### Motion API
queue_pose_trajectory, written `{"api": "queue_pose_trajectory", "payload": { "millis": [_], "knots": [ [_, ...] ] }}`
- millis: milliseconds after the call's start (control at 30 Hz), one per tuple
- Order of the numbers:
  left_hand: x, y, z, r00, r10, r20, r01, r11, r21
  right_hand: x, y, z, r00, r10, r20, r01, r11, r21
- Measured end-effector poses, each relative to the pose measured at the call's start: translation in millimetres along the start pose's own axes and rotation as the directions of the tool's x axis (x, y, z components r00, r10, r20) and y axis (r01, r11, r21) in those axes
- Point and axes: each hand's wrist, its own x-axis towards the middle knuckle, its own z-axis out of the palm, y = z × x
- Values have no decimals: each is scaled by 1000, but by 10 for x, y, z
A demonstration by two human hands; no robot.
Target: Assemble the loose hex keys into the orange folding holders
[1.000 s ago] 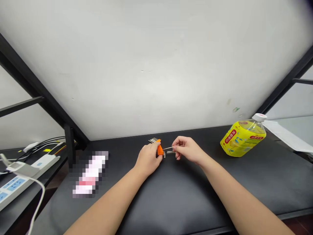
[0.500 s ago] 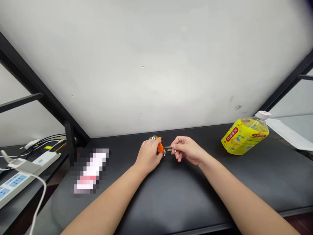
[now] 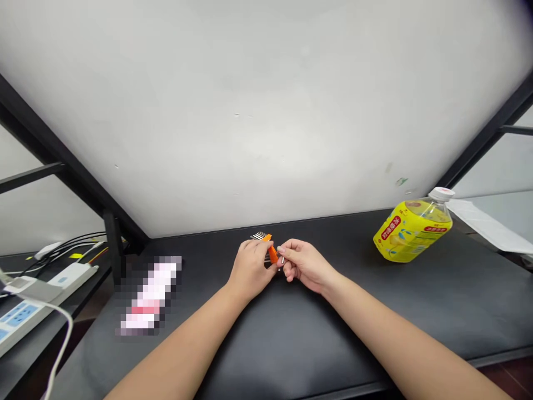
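Observation:
An orange hex key holder (image 3: 272, 254) sits in my left hand (image 3: 252, 262), whose fingers are closed around it. Several thin metal shafts fan out from the holder beyond my fingers, toward the wall. My right hand (image 3: 300, 261) is right beside the holder, thumb and index finger pinching a small metal hex key (image 3: 283, 260). Only a short end of that key shows; its long part is hidden by fingers and holder. Both hands are low over the black table (image 3: 291, 339).
A yellow-labelled drink bottle (image 3: 412, 230) with a white cap stands at the right. On the left lies a blurred pinkish-white item (image 3: 152, 294). Farther left are a power strip (image 3: 45, 303) and cables on a lower surface. A pale wall (image 3: 266, 111) rises behind the table.
My right hand has moved left up to the orange holder with the hex key, whose long shaft was visible between the hands before. My left hand keeps its grip; the view has shifted slightly.

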Motion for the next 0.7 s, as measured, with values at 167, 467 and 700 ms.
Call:
{"api": "queue_pose_trajectory", "payload": {
  "millis": [167, 467, 700],
  "knots": [
    [2, 34, -2, 1000, 15, 25, -15, 1000, -7, -2, 34, 37, 1000, -20, -17, 15, 974, -225],
    [3, 20, -18, 1000, 9, 25, -9, 1000, -7, -31, 1, -1, 993, 3, 120, 26, 971, -238],
    [1, 18, -8, 999, -28, 18, 28, 999, -28, 1, 34, -24, 996, 69, 54, -36, 884, -465]
  ]
}}
